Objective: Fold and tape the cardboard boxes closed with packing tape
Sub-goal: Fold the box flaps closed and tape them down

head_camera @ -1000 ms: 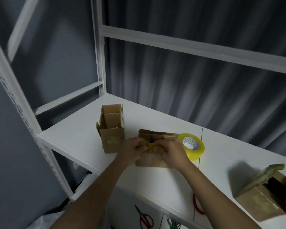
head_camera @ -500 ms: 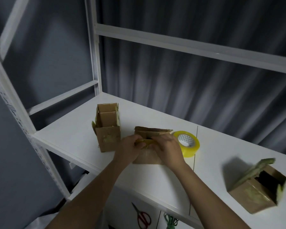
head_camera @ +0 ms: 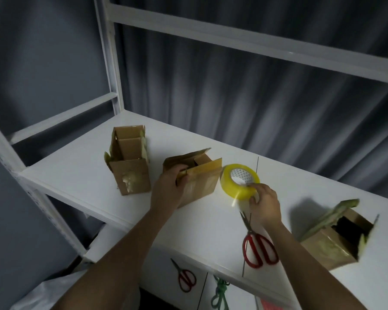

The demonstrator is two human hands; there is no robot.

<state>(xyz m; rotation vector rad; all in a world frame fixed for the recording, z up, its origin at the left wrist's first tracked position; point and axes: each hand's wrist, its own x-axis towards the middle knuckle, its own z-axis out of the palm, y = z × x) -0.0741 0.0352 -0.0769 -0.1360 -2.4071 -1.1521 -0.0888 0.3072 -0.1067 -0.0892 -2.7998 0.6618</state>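
On the white shelf (head_camera: 199, 222), seen from the head camera, the left hand (head_camera: 169, 190) is gripping the middle cardboard box (head_camera: 198, 179), fingers curled over its folded flaps. Just beside it, the right hand (head_camera: 264, 203) is pinching the yellow packing tape roll (head_camera: 240, 181), near red scissors (head_camera: 259, 248). Two open boxes (head_camera: 130, 166) (head_camera: 336, 238) are standing apart on either side.

right hand (head_camera: 265, 203) off box (head_camera: 197, 180), now apparently gripping tape roll (head_camera: 240, 181) (flaps reopened)

Red scissors (head_camera: 259, 249) on white shelf (head_camera: 76, 175); grey curtain (head_camera: 255, 97) behind.
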